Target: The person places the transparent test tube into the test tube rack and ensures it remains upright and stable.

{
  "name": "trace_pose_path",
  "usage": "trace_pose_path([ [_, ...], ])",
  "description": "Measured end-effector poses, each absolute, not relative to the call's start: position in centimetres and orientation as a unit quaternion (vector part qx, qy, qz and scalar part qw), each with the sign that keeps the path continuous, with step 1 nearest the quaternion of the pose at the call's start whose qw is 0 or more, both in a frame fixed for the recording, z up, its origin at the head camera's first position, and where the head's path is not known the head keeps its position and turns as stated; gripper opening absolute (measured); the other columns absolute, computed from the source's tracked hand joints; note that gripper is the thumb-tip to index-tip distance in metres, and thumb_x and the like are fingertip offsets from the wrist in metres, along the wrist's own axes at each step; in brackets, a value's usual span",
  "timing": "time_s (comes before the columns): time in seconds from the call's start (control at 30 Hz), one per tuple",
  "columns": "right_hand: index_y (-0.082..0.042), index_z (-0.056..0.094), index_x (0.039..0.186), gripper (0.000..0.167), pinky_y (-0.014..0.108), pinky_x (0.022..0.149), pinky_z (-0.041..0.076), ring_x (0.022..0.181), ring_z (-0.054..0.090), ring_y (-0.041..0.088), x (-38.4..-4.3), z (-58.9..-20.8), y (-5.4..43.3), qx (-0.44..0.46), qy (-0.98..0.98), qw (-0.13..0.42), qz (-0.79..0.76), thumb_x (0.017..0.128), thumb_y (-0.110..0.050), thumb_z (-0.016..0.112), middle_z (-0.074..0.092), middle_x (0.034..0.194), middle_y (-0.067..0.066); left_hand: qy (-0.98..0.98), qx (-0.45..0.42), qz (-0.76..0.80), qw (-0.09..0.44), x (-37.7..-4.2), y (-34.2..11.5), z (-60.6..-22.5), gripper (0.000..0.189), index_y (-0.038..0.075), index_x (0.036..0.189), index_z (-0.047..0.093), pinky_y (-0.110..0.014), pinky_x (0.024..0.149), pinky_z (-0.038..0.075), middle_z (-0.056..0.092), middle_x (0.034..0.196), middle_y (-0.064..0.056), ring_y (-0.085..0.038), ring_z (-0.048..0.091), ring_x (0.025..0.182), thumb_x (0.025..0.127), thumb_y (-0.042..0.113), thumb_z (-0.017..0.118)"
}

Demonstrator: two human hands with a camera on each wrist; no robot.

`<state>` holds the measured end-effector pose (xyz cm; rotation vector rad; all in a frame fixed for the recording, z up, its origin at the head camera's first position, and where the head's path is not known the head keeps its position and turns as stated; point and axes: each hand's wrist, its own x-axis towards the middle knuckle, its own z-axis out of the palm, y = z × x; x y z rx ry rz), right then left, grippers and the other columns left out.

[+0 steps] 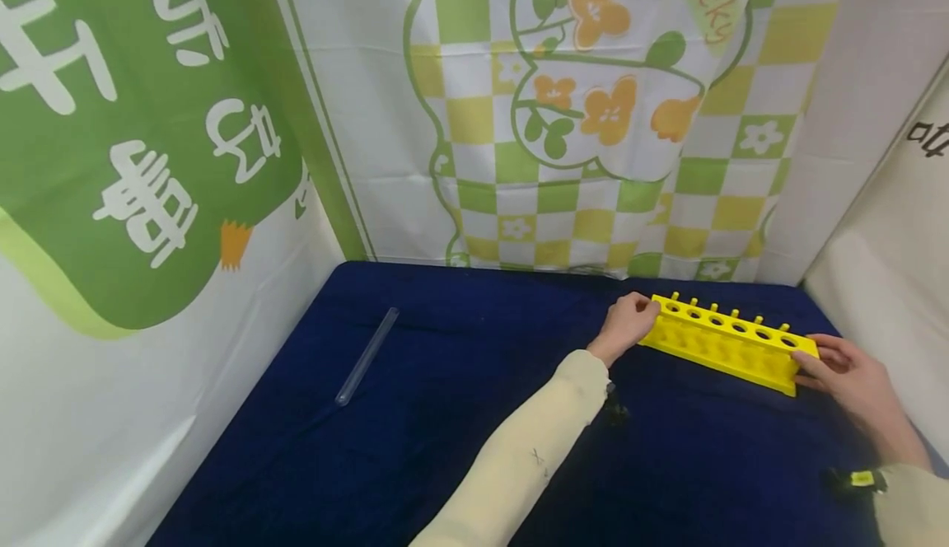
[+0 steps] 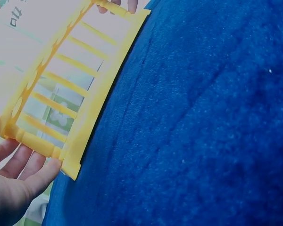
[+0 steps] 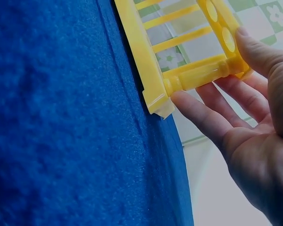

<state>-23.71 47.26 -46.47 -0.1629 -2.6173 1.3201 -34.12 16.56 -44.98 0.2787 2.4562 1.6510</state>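
A yellow test tube rack (image 1: 712, 348) stands at the right of the dark blue cloth, a row of round holes along its top and a row of pegs behind them. My left hand (image 1: 625, 324) holds its left end. At the opposite end my right hand (image 1: 853, 378) grips the rack, thumb on the top bar. In the left wrist view, the fingers (image 2: 42, 176) curl about the end post. The right wrist view has the thumb (image 3: 259, 52) at the top and the fingers under the post. The holes in view hold no tubes.
A clear test tube (image 1: 368, 356) lies slantwise on the left part of the blue cloth (image 1: 474, 349). Printed fabric hangings (image 1: 519, 201) in green, yellow and white stand close around the table's back and sides.
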Motion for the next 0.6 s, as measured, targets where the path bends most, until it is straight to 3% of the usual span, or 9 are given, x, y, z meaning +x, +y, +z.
trace_pose_path([
  [0.2, 0.013, 0.027, 0.145, 0.078, 0.028, 0.068, 0.060, 0.079, 0.059, -0.014, -23.5, -46.0, 47.0, -0.046, -0.881, 0.095, 0.461, 0.096, -0.039, 0.060, 0.049, 0.094, -0.035, 0.824, 0.091, 0.554, 0.083, -34.2, 16.4, -44.8, 0.029, 0.025, 0.112, 0.064, -0.028, 0.071, 0.050, 0.062, 0.096, 0.009, -0.010, 0.057, 0.078, 0.098, 0.047, 0.052],
  [0.6, 0.002, 0.036, 0.142, 0.062, 0.024, 0.065, 0.059, 0.079, 0.063, -0.012, -23.7, -45.7, 46.1, -0.034, -0.853, 0.123, 0.506, 0.095, -0.027, 0.064, 0.056, 0.094, -0.036, 0.822, 0.086, 0.558, 0.078, -34.2, 15.6, -44.6, 0.028, 0.025, 0.113, 0.064, -0.029, 0.073, 0.050, 0.063, 0.098, 0.010, -0.009, 0.058, 0.080, 0.098, 0.046, 0.051],
])
